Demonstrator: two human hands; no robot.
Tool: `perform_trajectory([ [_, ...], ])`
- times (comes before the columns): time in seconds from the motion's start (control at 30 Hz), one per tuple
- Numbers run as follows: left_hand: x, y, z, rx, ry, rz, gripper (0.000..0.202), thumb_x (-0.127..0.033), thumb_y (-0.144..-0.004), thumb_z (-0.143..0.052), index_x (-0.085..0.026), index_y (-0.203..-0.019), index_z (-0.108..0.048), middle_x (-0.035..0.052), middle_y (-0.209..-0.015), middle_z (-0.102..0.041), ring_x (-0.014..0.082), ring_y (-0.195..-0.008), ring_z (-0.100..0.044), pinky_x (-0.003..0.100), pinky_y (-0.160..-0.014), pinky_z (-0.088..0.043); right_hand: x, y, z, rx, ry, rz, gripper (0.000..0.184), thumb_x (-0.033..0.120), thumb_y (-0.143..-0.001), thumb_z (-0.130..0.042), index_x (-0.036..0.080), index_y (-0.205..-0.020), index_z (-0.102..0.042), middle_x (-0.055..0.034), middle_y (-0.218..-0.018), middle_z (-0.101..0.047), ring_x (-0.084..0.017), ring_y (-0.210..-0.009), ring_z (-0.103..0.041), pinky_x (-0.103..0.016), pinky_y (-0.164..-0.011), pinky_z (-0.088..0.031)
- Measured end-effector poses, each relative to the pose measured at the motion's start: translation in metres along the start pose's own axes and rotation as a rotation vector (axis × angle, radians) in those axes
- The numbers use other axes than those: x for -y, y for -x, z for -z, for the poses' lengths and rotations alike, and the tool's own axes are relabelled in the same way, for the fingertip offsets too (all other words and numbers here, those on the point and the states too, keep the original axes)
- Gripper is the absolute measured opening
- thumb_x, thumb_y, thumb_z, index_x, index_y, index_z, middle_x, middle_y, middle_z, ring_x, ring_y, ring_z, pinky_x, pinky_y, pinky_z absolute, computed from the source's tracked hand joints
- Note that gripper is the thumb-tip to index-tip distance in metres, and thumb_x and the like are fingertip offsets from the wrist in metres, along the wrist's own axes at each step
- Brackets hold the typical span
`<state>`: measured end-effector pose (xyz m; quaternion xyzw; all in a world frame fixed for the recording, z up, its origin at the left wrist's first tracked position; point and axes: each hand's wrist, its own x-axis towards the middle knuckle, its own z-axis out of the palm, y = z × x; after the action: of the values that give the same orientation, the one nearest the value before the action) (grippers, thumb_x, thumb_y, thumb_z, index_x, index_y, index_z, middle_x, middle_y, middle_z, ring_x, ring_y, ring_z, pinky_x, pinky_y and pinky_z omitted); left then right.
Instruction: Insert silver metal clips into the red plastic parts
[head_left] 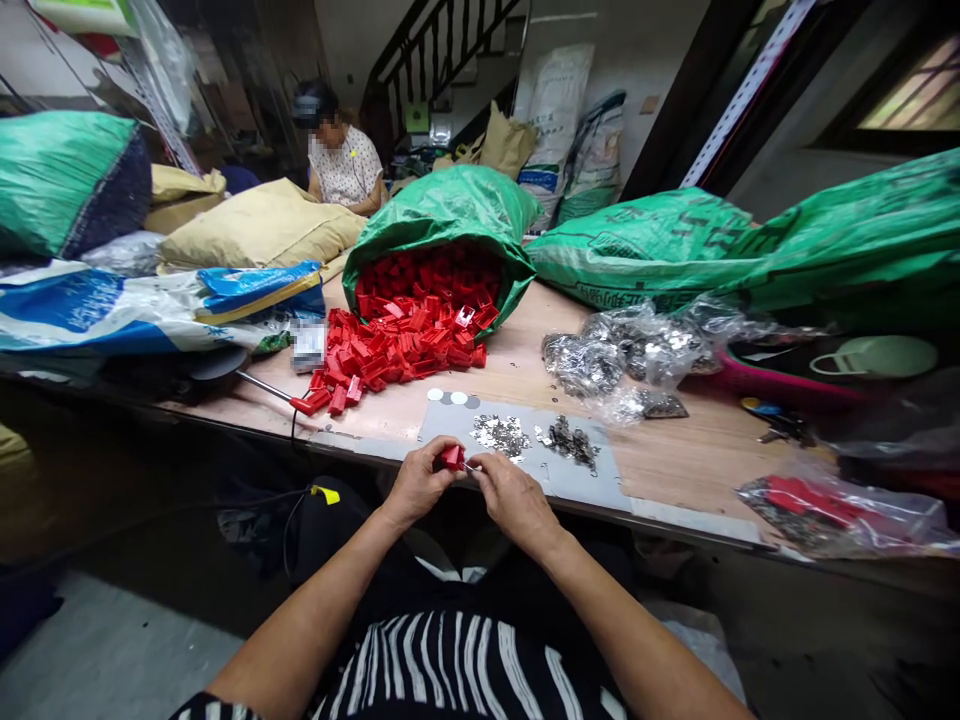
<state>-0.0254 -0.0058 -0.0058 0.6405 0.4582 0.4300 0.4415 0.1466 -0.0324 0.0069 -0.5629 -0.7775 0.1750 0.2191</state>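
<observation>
Close to the table's front edge, my left hand (421,482) is closed round a red plastic part (453,457). My right hand (517,497) pinches a small, thin metal piece (471,467) against the right side of that part; its exact shape is too small to make out. Just beyond my hands lie a heap of small flat silvery metal pieces (501,434) and a darker heap of small metal pieces (571,442), both on a grey sheet (540,482). Farther back, a large pile of like red plastic parts (405,335) spills out of a green sack (454,205).
Clear plastic bags of metal pieces (630,350) lie to the right, near a pink tray (787,378) with a pale green cup lid (877,356). More sacks (262,228) line the back and left. Another person (345,160) sits beyond the table.
</observation>
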Motion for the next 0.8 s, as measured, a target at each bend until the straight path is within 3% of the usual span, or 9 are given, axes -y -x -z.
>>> perform_trajectory([
  [0.1, -0.005, 0.008, 0.000, -0.044, 0.068, 0.007, 0.028, -0.021, -0.067, -0.074, -0.022, -0.093, -0.065, -0.0008, -0.085, -0.068, 0.0162, -0.078, -0.060, 0.027, -0.078, -0.044, -0.007, 0.004, 0.005, -0.049, -0.181, 0.048, 0.017, 0.021, -0.094, -0.040, 0.022, -0.105, -0.053, -0.0063, -0.099, -0.060, -0.019, -0.094, -0.059, -0.033, -0.082, -0.046],
  [0.17, -0.011, 0.013, -0.001, -0.088, 0.175, 0.029, 0.029, -0.020, -0.068, -0.074, -0.022, -0.095, -0.064, -0.0008, -0.085, -0.067, 0.0154, -0.078, -0.060, 0.027, -0.078, -0.044, -0.007, 0.008, 0.011, -0.019, -0.312, 0.061, 0.016, 0.022, -0.094, -0.039, 0.022, -0.105, -0.051, -0.0038, -0.091, -0.060, -0.018, -0.086, -0.059, -0.032, -0.080, -0.046],
  [0.3, -0.029, 0.022, -0.005, -0.120, 0.631, 0.189, 0.018, -0.027, -0.073, -0.073, -0.018, -0.084, -0.061, 0.0003, -0.082, -0.067, 0.0131, -0.078, -0.061, 0.025, -0.078, -0.045, 0.000, 0.015, 0.022, 0.141, -0.468, 0.063, 0.029, 0.026, -0.097, -0.037, 0.023, -0.125, -0.043, 0.0049, -0.066, -0.056, -0.013, -0.063, -0.055, -0.028, -0.070, -0.044],
  [0.47, -0.041, 0.029, -0.009, -0.027, 1.134, 0.406, 0.025, -0.024, -0.071, -0.077, -0.015, -0.066, -0.055, 0.0003, -0.072, -0.066, 0.0101, -0.069, -0.062, 0.022, -0.071, -0.048, 0.011, 0.018, 0.027, 0.174, -0.467, 0.080, 0.038, 0.030, -0.097, -0.040, 0.025, -0.134, -0.042, 0.0054, -0.063, -0.057, -0.012, -0.059, -0.055, -0.024, -0.065, -0.042],
  [0.67, -0.040, 0.034, -0.013, -0.094, 1.268, 0.580, 0.011, -0.021, -0.078, -0.070, -0.012, -0.080, -0.064, 0.0043, -0.080, -0.069, 0.0128, -0.073, -0.066, 0.028, -0.082, -0.053, 0.015, 0.016, 0.028, 0.118, -0.485, 0.109, 0.033, 0.038, -0.097, -0.041, 0.023, -0.123, -0.052, 0.0033, -0.064, -0.059, -0.013, -0.057, -0.057, -0.024, -0.059, -0.044],
  [0.8, -0.042, 0.037, -0.018, -0.114, 1.320, 0.578, 0.007, -0.018, -0.081, -0.067, -0.012, -0.079, -0.065, 0.0051, -0.080, -0.070, 0.0138, -0.074, -0.068, 0.031, -0.086, -0.054, 0.014, 0.017, 0.026, 0.065, -0.409, 0.135, 0.028, 0.038, -0.097, -0.041, 0.025, -0.116, -0.056, -0.0023, -0.085, -0.069, -0.015, -0.068, -0.064, -0.026, -0.065, -0.048],
])
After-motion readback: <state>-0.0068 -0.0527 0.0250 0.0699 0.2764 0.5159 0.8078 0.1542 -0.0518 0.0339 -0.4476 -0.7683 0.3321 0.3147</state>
